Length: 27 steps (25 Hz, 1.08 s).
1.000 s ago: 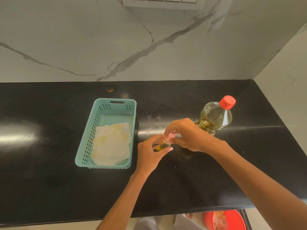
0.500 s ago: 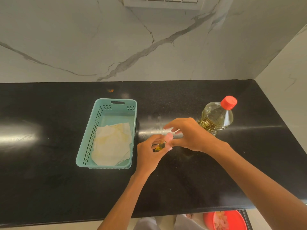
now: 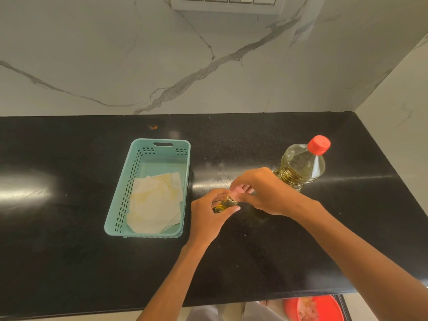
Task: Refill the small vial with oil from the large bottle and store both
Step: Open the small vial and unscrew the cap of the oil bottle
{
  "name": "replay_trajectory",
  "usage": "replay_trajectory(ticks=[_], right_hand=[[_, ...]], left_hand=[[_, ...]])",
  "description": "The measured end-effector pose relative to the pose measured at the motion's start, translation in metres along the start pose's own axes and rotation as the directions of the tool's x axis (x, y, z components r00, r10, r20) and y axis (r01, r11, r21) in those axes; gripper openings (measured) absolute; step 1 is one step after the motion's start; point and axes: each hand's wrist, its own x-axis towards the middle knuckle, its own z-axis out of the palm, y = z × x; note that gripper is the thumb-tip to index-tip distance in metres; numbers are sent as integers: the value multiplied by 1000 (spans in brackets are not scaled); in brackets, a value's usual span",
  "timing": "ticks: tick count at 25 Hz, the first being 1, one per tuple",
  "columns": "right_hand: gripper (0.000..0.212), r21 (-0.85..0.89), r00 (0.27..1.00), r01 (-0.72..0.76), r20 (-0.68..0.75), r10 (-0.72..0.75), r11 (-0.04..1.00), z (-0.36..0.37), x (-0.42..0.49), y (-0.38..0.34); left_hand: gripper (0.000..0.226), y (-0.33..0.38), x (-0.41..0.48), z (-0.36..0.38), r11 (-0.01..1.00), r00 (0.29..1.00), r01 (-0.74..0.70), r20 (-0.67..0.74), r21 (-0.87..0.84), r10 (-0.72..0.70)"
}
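Since a second ago the right grip (image 3: 266, 191) has spread its fingers slightly over the small pink cap (image 3: 239, 188); all else has stayed put. The small clear vial of yellow oil (image 3: 225, 203) lies tilted inside the left grip (image 3: 208, 216), pinched by thumb and curled fingers. The right grip pinches the cap at its mouth. Just behind the right grip stands one large clear plastic oil bottle (image 3: 301, 167), red-capped. Left of the left grip, on the black desk (image 3: 69, 251), sits one teal perforated plastic basket (image 3: 129, 172).

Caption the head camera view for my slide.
Left hand holds the small vial, right hand pinches a pink cap; large oil bottle stands behind.
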Motion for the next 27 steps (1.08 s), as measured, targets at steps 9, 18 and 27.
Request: replay_trajectory(ticks=[9,18,27], right_hand=[[25,1,1000,-1,21,1,1000,0,1,-2],[23,-17,999,-50,21,50,999,2,1,-5],[19,-218,973,-222,6,229,950,48,2,19]], left_hand=[[44,-3,-1,0,1000,1000,6,-5,9,-5],[42,-1,-2,1,1000,1000,8,27,-29,-7],[41,-20,-4,3,968,990,112,-64,-222,-129]])
